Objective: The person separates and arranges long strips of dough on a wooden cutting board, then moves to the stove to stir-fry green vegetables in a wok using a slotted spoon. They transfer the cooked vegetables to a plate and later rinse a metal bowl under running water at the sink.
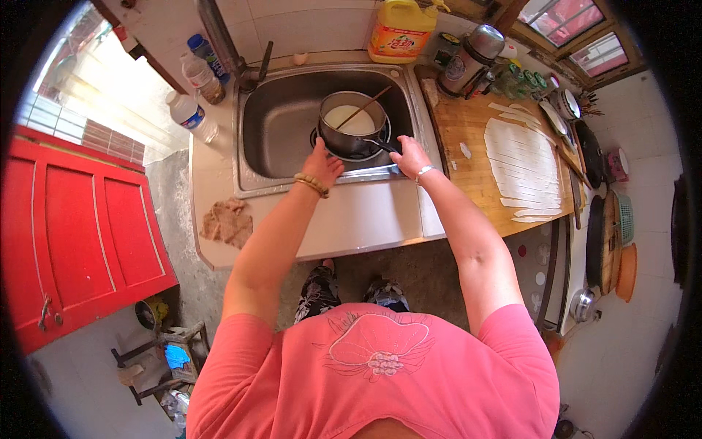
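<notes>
A steel saucepan with whitish, cloudy liquid is at the right side of the steel sink. One brown chopstick leans in it, its upper end past the rim. Beneath the saucepan shows the rim of a wider round vessel; the rest of it is hidden. My right hand is closed around the saucepan's black handle. With fingers apart, my left hand is over the sink's front edge, close to the saucepan's near left side; whether it touches is unclear.
Cut dough strips lie on the wooden board at right. A thermos, glass jars and a yellow detergent jug line the back. Plastic bottles stand left of the faucet; a brown cloth lies front left.
</notes>
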A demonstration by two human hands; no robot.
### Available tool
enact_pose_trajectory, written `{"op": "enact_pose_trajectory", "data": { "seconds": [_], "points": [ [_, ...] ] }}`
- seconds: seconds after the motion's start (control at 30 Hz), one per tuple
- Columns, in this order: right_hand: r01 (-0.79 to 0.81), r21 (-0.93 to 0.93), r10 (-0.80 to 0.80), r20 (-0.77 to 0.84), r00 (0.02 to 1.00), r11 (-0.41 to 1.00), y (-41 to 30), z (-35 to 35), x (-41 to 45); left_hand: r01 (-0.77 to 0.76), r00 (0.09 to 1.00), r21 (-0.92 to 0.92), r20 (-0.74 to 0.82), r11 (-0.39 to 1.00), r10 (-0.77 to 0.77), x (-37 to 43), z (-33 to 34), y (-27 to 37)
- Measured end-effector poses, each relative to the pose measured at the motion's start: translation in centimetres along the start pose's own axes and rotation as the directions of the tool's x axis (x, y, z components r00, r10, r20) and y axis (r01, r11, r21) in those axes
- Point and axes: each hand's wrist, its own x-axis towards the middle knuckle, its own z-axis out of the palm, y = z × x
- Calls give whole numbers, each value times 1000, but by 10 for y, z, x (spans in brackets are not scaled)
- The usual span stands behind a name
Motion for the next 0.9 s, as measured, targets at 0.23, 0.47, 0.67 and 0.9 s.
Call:
{"op": "enact_pose_trajectory", "data": {
  "seconds": [0.23,0.47,0.67,0.9],
  "points": [
    [-62,6,57,278,959,998,23,38,57,137,977,-147,-144,980,-158,71,17,-22],
    [-98,43,81,289,954,994,11,48,59,170,969,-212,-141,962,-202,93,-5,-23],
    [-41,67,25,213,977,997,-4,13,35,91,980,-257,-148,962,-133,90,-3,-27],
    [-89,132,71,133,988,987,-2,-40,-5,98,978,-267,205,959,-43,141,5,-33]
  ]
}}
